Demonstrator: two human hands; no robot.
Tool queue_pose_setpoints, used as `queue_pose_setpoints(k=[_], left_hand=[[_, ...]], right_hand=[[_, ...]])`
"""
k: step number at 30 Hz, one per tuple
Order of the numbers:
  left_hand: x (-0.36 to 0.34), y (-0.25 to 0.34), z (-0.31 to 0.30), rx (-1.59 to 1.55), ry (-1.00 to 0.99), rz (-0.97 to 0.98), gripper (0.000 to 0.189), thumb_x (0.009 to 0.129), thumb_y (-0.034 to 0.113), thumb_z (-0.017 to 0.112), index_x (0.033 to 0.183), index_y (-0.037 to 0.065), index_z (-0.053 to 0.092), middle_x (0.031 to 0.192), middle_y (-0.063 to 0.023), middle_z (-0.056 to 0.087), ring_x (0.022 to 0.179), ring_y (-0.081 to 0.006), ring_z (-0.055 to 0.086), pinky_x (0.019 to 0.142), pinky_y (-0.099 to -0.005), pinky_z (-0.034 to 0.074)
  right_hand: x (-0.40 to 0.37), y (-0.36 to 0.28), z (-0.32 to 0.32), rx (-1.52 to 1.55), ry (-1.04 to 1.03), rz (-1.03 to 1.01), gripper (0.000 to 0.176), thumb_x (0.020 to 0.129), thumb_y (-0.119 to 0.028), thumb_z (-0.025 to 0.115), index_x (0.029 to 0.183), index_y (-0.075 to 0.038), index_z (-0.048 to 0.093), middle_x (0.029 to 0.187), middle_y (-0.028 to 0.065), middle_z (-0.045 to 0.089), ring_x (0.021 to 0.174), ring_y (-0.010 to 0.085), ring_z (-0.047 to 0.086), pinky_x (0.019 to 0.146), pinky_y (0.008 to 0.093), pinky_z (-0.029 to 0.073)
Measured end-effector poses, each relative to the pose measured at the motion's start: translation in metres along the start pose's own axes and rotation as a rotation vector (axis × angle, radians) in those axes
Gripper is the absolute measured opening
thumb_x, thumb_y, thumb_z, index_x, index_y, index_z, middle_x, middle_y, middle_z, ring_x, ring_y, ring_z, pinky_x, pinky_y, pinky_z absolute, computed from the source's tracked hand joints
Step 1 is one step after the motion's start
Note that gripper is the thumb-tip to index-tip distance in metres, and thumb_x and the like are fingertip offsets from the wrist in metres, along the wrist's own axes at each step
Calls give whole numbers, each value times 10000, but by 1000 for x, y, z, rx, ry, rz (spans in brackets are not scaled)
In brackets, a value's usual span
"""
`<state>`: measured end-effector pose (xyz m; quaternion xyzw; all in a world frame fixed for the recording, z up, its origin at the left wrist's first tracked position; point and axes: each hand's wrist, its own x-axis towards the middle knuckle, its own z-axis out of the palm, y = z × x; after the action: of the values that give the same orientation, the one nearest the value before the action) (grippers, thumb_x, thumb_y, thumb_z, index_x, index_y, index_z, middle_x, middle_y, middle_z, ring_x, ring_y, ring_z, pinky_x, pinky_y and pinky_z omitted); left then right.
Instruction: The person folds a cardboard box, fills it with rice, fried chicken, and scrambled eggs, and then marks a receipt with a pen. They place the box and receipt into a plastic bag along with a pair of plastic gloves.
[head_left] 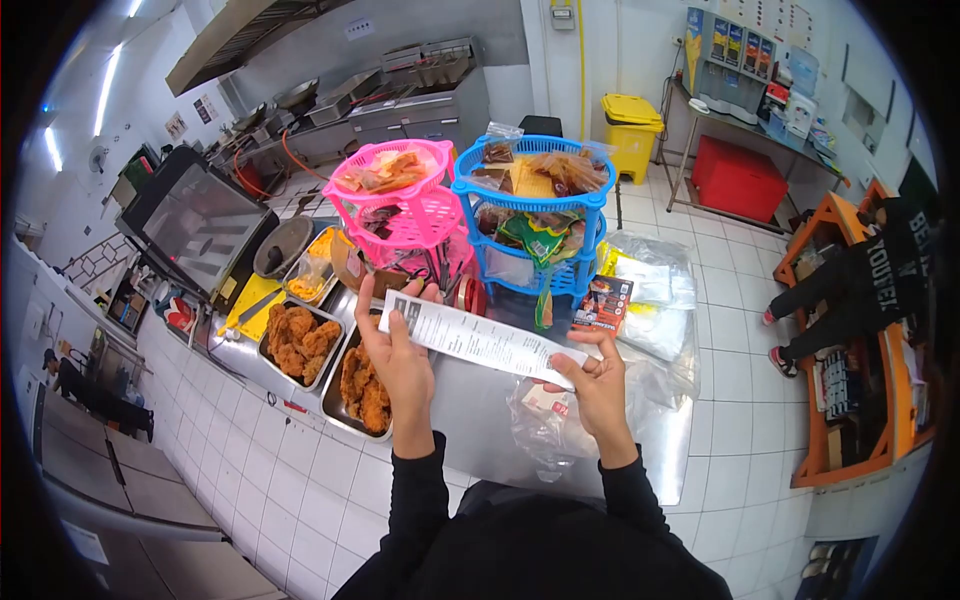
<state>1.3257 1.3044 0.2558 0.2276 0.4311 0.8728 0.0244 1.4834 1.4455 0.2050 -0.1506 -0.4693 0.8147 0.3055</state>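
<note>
A long printed paper receipt (480,340) is stretched between my two hands above the steel table. My left hand (400,355) pinches its left end, thumb on the printed face. At the other end, my right hand (598,385) grips the paper between thumb and fingers. Below the right hand lies a clear plastic bag (550,430) with something white and red inside. Two metal trays of fried chicken, one (300,345) farther left and one (362,385) partly behind my left hand, stand near that hand.
A pink tiered basket (335,190) and a blue tiered basket (530,205) hold packets behind the receipt. A knife (262,304) rests on a yellow board (245,318) at the left. Plastic packs (655,330) lie right. A person in dark clothes (880,270) stands by orange shelving (835,225).
</note>
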Motion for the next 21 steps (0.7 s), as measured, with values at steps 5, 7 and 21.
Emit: queue_pose_setpoints(k=[5, 7, 21], left_hand=[[-6, -23, 0, -710, -64, -178, 517, 1009, 220, 413, 1478, 150, 207, 1425, -174, 396, 1259, -322, 476, 1099, -486, 342], [-13, -26, 11, -641, -218, -311, 440, 1003, 247, 437, 1408, 96, 351, 1168, -57, 584, 1165, -215, 523, 1120, -451, 312], [27, -142, 103, 633, -873, -618, 331, 962, 322, 548, 1095, 33, 640, 708, 18, 610, 481, -39, 470, 419, -208, 365]], right_hand=[[-5, -4, -4, 6, 22, 70, 364, 867, 19, 622, 1162, -20, 414, 986, 246, 668, 748, 297, 705, 557, 305, 592], [-9, -9, 0, -4, -50, 102, 398, 871, 23, 612, 1191, -31, 383, 1030, 243, 661, 752, 297, 706, 560, 301, 591], [68, -20, -219, -617, 396, -247, 335, 886, 18, 561, 1175, -32, 399, 931, 172, 696, 862, 207, 685, 710, 290, 554]])
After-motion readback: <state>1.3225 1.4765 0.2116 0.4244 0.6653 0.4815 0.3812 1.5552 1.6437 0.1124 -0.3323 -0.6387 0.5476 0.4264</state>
